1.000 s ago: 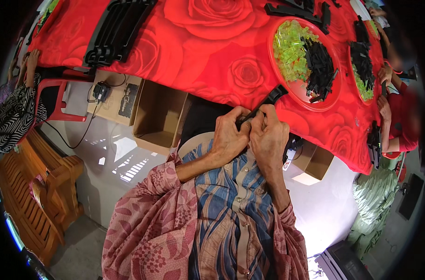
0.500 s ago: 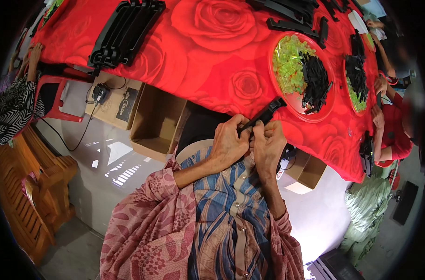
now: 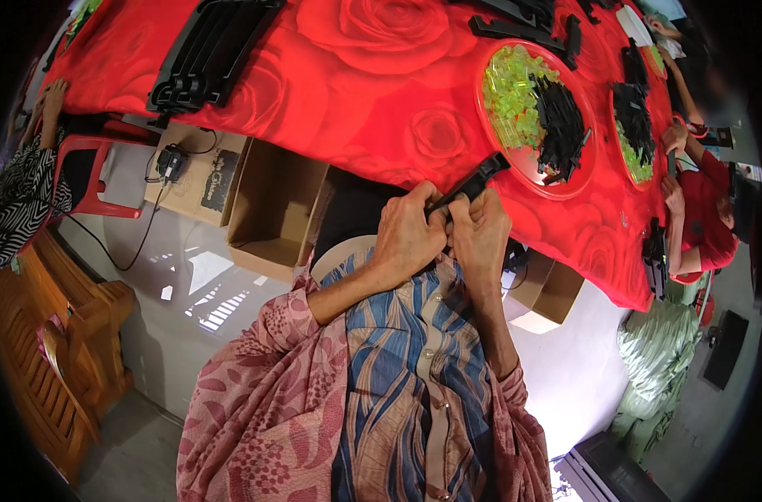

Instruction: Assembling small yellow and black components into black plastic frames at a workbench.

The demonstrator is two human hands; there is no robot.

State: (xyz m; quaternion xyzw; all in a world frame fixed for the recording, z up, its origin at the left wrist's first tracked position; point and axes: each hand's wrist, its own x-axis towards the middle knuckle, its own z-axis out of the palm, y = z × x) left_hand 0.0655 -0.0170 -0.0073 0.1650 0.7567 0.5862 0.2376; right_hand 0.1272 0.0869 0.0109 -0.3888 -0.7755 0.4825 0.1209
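Close to my body, at the table's front edge, both my hands grip one long black plastic part. My left hand is closed around it from the left. My right hand is beside it, thumb and fingers pinched on the same part. The far end of the part sticks out past my fingers toward a red round tray. In that tray lie yellow-green clear pieces and thin black strips. My fingers hide the near end of the part.
A stack of black parts lies at the table's back left, more black parts at the back right. Open cardboard boxes stand below the edge. A person in red works at the right, beside a second tray; another person is at the left.
The view has shifted slightly, so the table sits higher in the picture. Both hands keep their hold on the black part, with little movement of the fingers.
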